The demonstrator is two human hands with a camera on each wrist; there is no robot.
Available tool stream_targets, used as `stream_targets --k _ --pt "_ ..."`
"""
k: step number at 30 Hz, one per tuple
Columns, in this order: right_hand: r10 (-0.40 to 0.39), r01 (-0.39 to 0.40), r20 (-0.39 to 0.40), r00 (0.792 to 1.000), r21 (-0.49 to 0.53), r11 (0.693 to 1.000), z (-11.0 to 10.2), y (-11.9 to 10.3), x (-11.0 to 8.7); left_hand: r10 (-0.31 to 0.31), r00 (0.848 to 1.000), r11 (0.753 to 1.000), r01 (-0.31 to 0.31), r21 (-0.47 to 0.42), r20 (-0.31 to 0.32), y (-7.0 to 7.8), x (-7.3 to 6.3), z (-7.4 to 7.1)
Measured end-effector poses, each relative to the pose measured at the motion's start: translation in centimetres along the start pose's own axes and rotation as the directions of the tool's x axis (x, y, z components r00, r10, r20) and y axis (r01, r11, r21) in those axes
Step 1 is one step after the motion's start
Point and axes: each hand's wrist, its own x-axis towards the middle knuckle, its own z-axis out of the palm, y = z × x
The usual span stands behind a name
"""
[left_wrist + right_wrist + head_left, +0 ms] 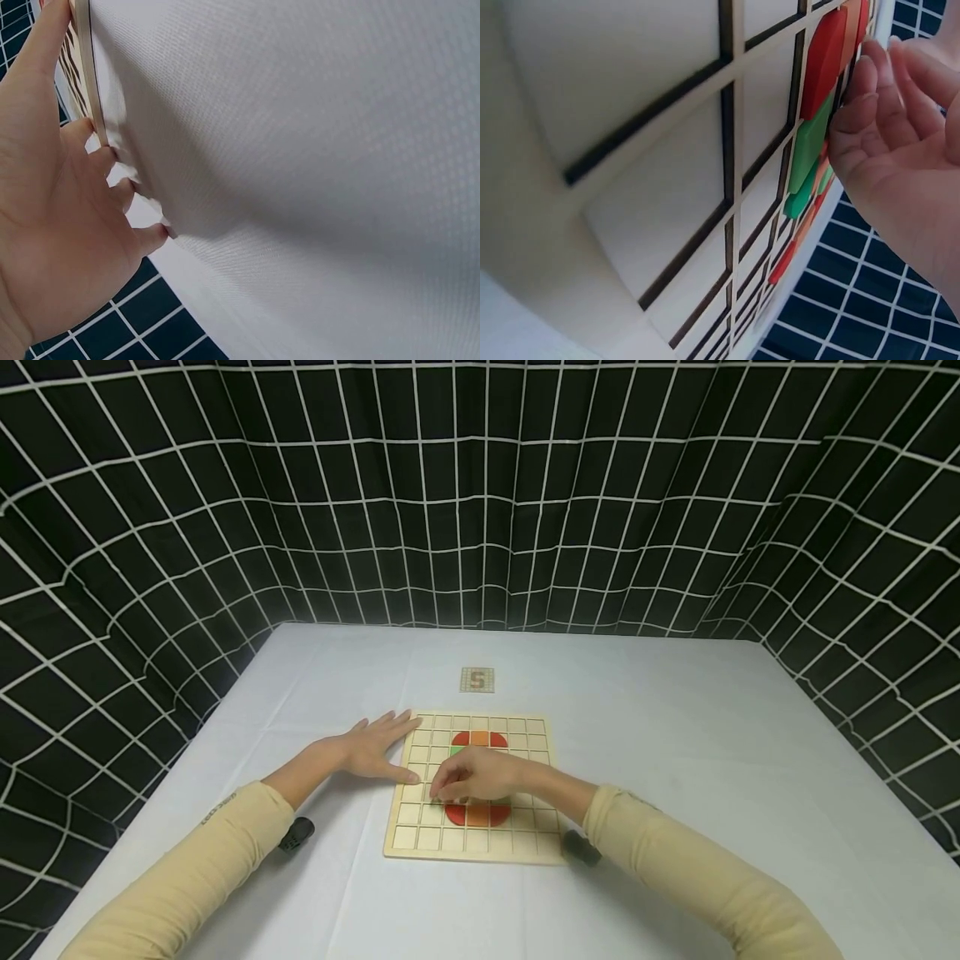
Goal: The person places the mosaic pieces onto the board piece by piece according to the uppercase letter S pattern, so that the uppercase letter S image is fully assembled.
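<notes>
A wooden grid board lies on the white table. Red, orange and green tiles form a shape in its middle, among them an orange tile, a red tile and a green tile. My left hand rests at the board's left side with fingers spread, its thumb over the edge. In the left wrist view the left hand shows its palm. My right hand is over the tiles, fingers curled and fingertips low at the board's left columns; I cannot tell whether they pinch a tile.
A small square card with a grid and an S-like figure lies behind the board. The white tablecloth covers the table. A black curtain with white grid lines surrounds the back and sides. Small dark devices show beneath both forearms.
</notes>
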Motion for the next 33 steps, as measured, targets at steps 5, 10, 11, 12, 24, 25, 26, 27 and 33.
stream_targets --k 5,10,11,12,24,25,26,27,33 --pt "0.008 -0.007 0.032 0.999 -0.035 0.999 0.0 -0.2 0.3 0.005 1.0 1.0 -0.005 0.0 0.003 -0.1 0.1 0.0" --pt "0.013 -0.011 0.046 0.999 -0.051 0.999 0.0 -0.4 0.3 0.01 1.0 1.0 -0.01 0.005 0.0 -0.1 0.3 0.0" --pt "0.013 -0.01 0.046 0.999 -0.048 0.999 0.0 -0.4 0.3 0.011 1.0 1.0 -0.011 0.005 -0.002 -0.1 0.3 0.1" --pt "0.01 -0.008 0.045 0.999 -0.044 0.999 0.0 -0.4 0.2 0.01 1.0 1.0 -0.01 0.007 0.0 -0.1 0.3 0.1" --pt "0.085 -0.084 0.004 0.996 0.19 0.978 -0.6 0.7 -0.1 0.012 1.0 1.0 -0.012 0.008 0.006 0.1 0.6 0.2" --pt "0.099 -0.095 -0.002 0.995 0.264 0.96 -0.7 0.9 -0.2 0.01 1.0 1.0 -0.01 0.01 0.007 0.1 0.7 0.2" --pt "0.108 -0.099 -0.008 0.994 0.345 0.933 -0.9 1.1 -0.3 0.01 1.0 1.0 -0.01 0.012 0.007 0.0 0.7 0.2" --pt "0.118 -0.1 -0.015 0.993 0.424 0.9 -1.1 1.3 -0.4 0.01 1.0 1.0 -0.01 0.01 0.006 0.0 0.7 0.2" --pt "0.112 0.028 -0.134 0.985 0.751 0.66 -2.9 2.3 -0.8 0.024 1.0 1.0 -0.024 -0.011 -0.013 -0.1 0.5 0.3"
